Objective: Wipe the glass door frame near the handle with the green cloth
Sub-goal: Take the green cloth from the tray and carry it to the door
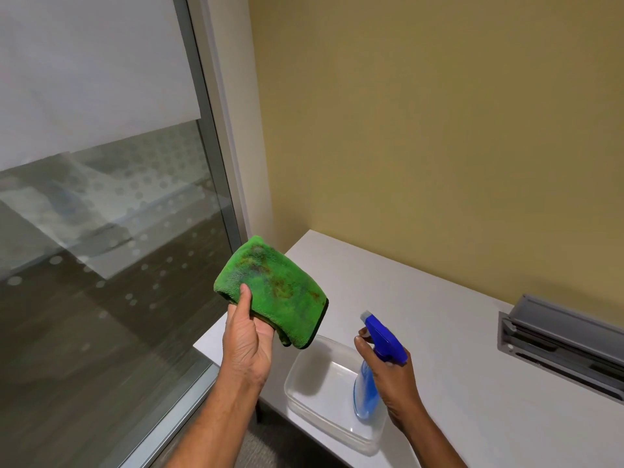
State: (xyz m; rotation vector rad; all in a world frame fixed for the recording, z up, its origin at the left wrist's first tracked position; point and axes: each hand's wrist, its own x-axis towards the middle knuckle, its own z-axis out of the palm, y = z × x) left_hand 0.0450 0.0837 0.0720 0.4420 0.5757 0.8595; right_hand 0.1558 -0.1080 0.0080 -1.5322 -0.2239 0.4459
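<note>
With the folded, stained green microfibre cloth (273, 292) pinched in the left hand (248, 346) mid-frame and the blue-topped spray bottle (374, 363) gripped in the right hand (395, 380), the cleaner side should probably be misted lightly before the grey metal door frame (216, 163) at upper left gets wiped.

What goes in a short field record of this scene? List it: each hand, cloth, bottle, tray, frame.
left hand: holds the green cloth up, thumb on its front
right hand: grip closed round the spray bottle neck
green cloth: folded, brown stains, not touching the frame
spray bottle: blue head, pale blue liquid, nozzle aimed toward the cloth
tray: clear plastic, on the white table
door frame: grey metal beside the glass; no handle in view
</note>
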